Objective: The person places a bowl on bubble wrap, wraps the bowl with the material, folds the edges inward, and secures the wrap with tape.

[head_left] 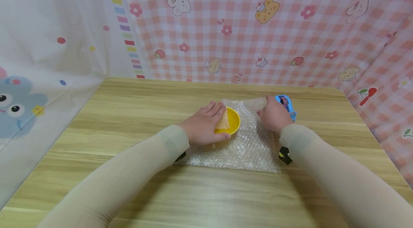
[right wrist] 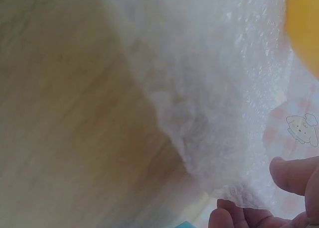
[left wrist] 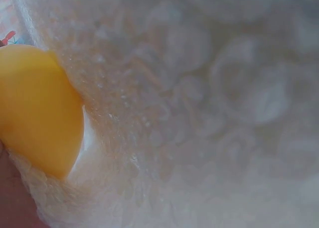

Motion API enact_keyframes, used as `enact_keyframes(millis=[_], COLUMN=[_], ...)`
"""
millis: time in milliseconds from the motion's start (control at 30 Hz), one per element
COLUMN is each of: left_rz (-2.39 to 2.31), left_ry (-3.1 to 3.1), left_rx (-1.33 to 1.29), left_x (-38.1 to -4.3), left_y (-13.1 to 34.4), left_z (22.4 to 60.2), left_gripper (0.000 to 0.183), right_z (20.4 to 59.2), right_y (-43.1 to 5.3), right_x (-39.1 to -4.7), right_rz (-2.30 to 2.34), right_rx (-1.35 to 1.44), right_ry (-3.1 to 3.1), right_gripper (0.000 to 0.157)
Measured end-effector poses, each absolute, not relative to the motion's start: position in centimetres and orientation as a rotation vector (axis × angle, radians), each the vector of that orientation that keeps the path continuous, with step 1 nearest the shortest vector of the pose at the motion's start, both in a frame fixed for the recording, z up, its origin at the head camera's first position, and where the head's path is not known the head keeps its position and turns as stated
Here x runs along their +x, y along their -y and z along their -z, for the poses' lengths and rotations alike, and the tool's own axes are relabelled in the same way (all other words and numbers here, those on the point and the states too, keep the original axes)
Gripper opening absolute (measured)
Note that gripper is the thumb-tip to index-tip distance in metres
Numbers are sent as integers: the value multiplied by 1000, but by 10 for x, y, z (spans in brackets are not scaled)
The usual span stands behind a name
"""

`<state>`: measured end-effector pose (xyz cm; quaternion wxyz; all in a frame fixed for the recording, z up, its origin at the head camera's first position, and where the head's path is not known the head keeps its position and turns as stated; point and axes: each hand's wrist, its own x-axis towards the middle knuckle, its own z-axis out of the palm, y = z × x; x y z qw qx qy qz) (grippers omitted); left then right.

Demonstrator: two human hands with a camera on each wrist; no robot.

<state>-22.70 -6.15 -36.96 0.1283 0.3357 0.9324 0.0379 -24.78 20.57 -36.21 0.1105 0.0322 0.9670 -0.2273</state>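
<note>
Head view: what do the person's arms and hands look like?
Both sleeves are long, plain and cream, ending at the wrists. The left hand and right hand wear no gloves. Black pieces show by the wrists, the right one marked yellow.

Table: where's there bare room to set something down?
Bare: between left sleeve and white curtain; between left sleeve and right sleeve, below the bubble wrap. Crowded: the middle, with yellow bowl at left hand; right hand beside the blue object.

Bubble wrap (head_left: 251, 149) on worktop (head_left: 129, 106), bowl (head_left: 235, 122) on wrap, one wrap corner (head_left: 223, 122) in bowl. Dispenser (head_left: 291, 108) right of wrap, far side. Curtain (head_left: 206, 23) behind.
</note>
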Motion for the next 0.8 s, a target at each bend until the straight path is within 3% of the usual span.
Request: enact_keyframes(millis=[300, 800], left_rz=[-115, -138], left_ry=[-2714, -2715], left_rx=[972, 954], left_x=[-227, -228], left_y=[62, 61], left_z=[370, 371], left_gripper=[104, 105], right_z=[358, 359], right_y=[-204, -203], right_x=[-245, -243], right_rz=[759, 750], right_rx=[146, -9], right_ry=[-2778, -2820], right_gripper=[72, 39])
